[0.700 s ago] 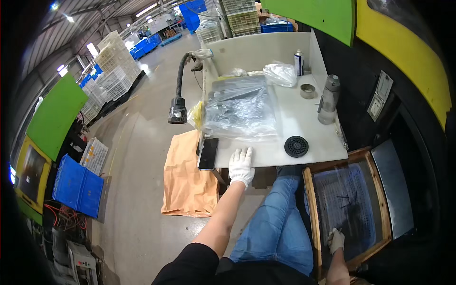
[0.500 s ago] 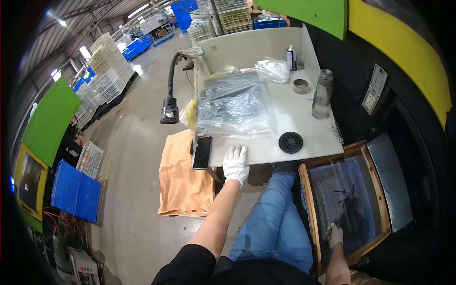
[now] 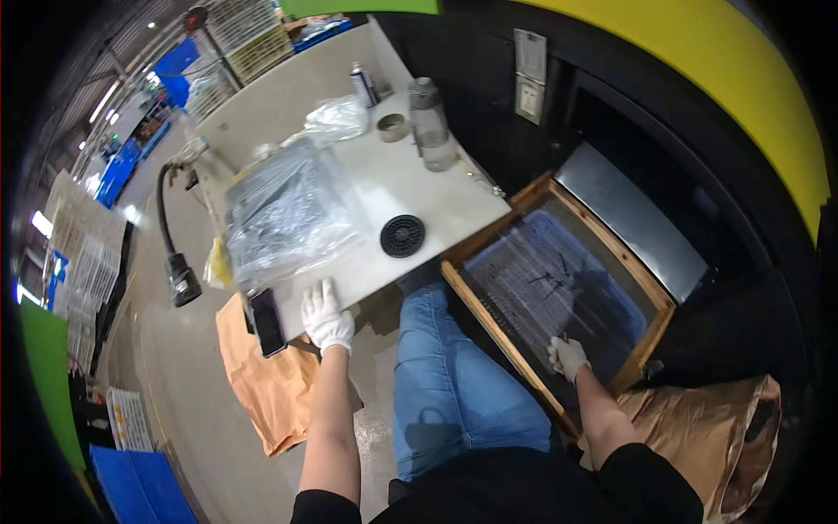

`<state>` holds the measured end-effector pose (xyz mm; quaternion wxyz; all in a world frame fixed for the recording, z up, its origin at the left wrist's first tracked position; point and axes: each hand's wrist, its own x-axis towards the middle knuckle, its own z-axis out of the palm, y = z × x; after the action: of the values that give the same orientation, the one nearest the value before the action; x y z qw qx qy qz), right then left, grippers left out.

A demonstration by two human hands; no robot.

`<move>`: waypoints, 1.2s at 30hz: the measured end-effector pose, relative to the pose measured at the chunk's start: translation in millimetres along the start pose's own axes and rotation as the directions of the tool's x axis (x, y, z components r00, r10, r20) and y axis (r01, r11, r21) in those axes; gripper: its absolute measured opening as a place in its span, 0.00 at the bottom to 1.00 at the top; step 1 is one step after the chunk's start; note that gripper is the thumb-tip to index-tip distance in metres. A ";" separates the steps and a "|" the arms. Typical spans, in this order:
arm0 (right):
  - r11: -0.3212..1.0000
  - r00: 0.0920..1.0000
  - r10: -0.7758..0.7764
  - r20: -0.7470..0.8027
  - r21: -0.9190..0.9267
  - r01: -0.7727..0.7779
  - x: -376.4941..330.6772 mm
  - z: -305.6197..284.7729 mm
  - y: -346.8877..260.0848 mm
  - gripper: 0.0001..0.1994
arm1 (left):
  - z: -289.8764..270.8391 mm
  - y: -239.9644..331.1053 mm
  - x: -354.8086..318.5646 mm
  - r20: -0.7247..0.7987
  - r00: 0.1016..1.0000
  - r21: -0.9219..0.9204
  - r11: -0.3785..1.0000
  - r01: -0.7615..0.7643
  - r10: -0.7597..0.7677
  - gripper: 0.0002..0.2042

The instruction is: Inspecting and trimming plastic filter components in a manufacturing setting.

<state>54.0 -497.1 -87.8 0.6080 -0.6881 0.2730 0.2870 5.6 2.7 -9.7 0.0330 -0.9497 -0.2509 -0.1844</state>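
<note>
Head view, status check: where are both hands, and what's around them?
Left hand gloved, flat on the table edge, beside the phone. Right hand gloved, holding a small dark tool on the wood-framed mesh screen. Black round disc nearby.

Table (image 3: 410, 188) upper centre; plastic-wrapped bundle (image 3: 284, 214) on its left half, round disc (image 3: 402, 235) right of it (apart). Wooden-framed screen (image 3: 559, 288) at right, below table edge.

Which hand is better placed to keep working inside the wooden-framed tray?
Right. The right hand already rests on the mesh inside the wooden-framed tray, apparently holding a small tool. The left hand lies flat on the white table, beside the phone.
</note>
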 end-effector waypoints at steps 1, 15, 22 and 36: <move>0.999 1.000 0.008 -0.027 -0.038 -0.009 0.8 -0.4 0.7 0.12 | -2.3 1.7 -0.6 0.019 1.000 0.009 1.000 0.015 -0.015 0.37; 0.999 0.999 -0.008 -0.036 -0.038 0.007 5.3 0.1 3.1 0.15 | -12.8 8.6 0.3 0.040 0.999 0.013 0.999 0.035 -0.036 0.38; 0.996 0.999 0.013 -0.046 -0.086 -0.017 5.4 -0.5 1.5 0.13 | -11.7 8.8 -1.0 0.015 0.999 -0.021 0.999 0.036 -0.036 0.38; 0.997 0.993 -0.031 -0.116 -0.069 0.023 4.0 8.1 3.1 0.14 | -5.9 5.6 -0.7 -0.042 0.999 0.008 1.000 0.014 -0.014 0.36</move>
<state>54.0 -489.6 -93.6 0.5711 -0.7275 0.2889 0.2472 5.8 -3.4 -4.3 0.0407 -0.9437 -0.2576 -0.2037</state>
